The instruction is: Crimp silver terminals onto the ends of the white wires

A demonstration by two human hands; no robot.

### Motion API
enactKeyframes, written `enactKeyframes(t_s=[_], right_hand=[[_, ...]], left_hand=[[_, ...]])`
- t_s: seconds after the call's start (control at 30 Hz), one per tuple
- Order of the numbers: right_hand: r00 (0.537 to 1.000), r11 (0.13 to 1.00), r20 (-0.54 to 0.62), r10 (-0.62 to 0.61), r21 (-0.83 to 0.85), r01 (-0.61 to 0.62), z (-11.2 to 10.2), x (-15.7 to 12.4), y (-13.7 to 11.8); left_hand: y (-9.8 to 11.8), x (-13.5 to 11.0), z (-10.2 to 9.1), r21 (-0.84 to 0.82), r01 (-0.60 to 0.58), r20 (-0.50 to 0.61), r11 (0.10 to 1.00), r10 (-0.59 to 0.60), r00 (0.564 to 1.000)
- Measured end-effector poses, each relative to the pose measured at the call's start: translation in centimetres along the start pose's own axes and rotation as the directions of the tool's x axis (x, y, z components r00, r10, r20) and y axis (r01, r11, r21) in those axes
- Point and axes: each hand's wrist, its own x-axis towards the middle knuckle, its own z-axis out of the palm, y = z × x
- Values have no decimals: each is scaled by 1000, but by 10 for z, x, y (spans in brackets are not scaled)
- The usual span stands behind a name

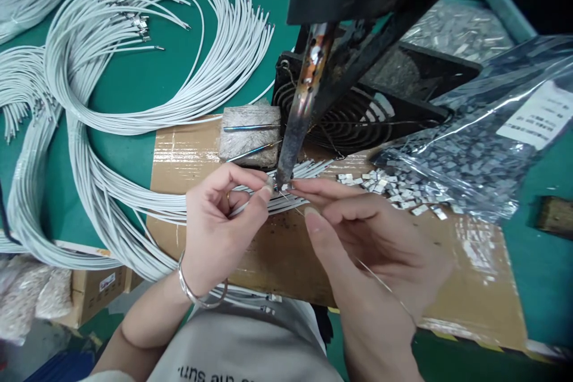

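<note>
A soldering iron point(299, 104) is fixed above the work, its dark tip pointing down between my hands. My left hand point(228, 206) pinches the end of a white cable point(239, 210) close under the tip. Thin solder wire point(378, 277) runs through my right hand point(367, 239) up to the tip, held between thumb and fingers. A small metal piece point(285, 187) sits at the tip; how it joins the cable is too small to tell. Below the iron, more white cables point(165, 203) lie in a bundle.
A pad point(248, 125) with two metal rods stands left of the iron, and a black fan point(340, 119) behind. Loose metal connectors point(389, 188) spill beside a plastic bag point(474, 149) of them. Coiled cable bundles point(62, 65) cover the left. Brown cardboard point(474, 286) lies underneath.
</note>
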Motion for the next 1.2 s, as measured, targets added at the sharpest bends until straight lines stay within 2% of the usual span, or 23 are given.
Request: enactKeyframes(t_s=[0.47, 1.2], right_hand=[[1000, 1000, -2, 13, 16, -13, 0, -1, 0], [1000, 998, -3, -12, -58, 11, 2, -1, 0]], left_hand=[[1, 0, 2, -9, 21, -8, 1000, -21, 1000], [1, -1, -1, 23, 5, -28, 1000, -4, 1000]])
